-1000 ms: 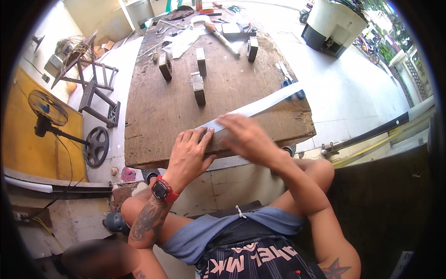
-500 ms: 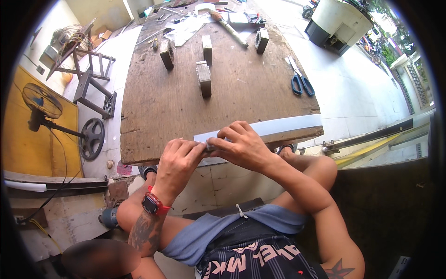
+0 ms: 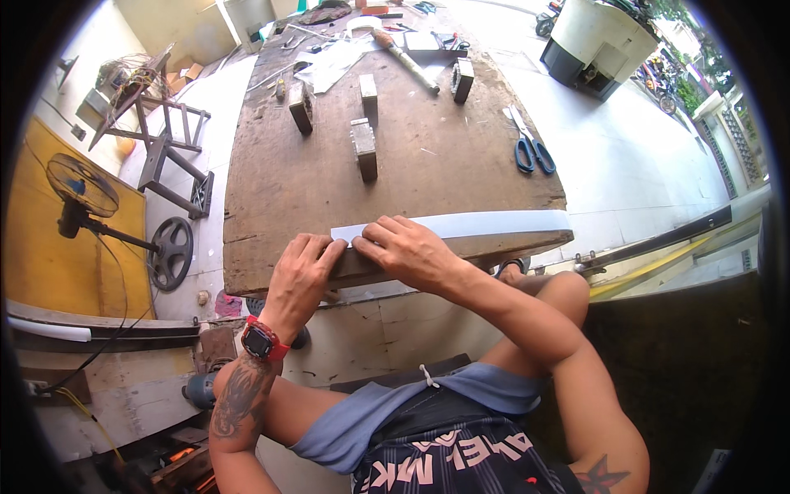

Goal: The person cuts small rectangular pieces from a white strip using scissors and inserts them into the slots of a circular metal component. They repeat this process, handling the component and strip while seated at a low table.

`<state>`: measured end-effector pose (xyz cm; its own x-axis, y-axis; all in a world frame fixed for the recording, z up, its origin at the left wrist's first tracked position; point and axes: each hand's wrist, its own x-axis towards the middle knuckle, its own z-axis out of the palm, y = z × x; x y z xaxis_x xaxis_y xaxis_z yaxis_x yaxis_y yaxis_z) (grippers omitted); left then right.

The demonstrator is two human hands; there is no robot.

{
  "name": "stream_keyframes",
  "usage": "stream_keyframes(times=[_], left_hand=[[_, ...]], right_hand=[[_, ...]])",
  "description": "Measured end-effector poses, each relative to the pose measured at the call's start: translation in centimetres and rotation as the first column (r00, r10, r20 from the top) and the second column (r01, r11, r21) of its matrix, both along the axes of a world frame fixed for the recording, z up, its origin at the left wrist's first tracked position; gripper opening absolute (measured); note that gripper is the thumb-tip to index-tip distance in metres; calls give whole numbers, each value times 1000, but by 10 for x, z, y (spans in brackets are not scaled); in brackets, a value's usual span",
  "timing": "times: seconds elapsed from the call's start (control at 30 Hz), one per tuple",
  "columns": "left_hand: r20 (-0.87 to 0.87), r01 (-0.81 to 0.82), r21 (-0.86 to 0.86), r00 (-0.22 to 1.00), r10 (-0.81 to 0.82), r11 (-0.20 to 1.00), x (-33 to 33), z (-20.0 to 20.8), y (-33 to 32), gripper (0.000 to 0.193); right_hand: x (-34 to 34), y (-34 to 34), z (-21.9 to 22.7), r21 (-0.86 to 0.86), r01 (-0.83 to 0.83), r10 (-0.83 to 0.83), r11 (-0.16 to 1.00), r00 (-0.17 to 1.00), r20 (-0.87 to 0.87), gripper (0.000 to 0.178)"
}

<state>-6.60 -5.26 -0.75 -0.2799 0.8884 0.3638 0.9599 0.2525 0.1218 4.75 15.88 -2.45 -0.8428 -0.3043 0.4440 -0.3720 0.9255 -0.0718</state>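
My left hand point(image 3: 300, 276) and right hand point(image 3: 407, 251) press flat on white strip point(image 3: 485, 224), fingers spread, not gripping. Strip now lies along near edge of wooden table point(image 3: 428, 156); a moment ago it sat slanted. Blue scissors point(image 3: 531, 152) far beyond right hand.

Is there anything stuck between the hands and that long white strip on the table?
No, nothing visible. The left hand and the right hand both press straight onto the left end of the white strip, which lies along the near edge of the wooden table. The wooden blocks and scissors lie farther back.
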Motion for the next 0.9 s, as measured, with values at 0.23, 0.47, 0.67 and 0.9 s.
stream_keyframes(times=[0.23, 0.47, 0.67, 0.9], left_hand=[[-18, 58, 56, 998, -58, 997, -14, -14, -11, 34], [-30, 96, 88, 995, -94, 991, -21, -11, -15, 33], [-61, 87, 49, 995, -84, 995, -20, -9, -18, 34], [-94, 45, 42, 995, -41, 998, -16, -10, -18, 37]], right_hand=[[0, 19, -1, -14, -153, 152, 988, 988, -13, 42], [0, 21, -1, -40, -153, 152, 987, 988, -16, 37], [0, 21, 0, -31, -149, 149, 988, 989, 2, 36], [-1, 19, 1, -56, -140, 141, 989, 990, 23, 42]])
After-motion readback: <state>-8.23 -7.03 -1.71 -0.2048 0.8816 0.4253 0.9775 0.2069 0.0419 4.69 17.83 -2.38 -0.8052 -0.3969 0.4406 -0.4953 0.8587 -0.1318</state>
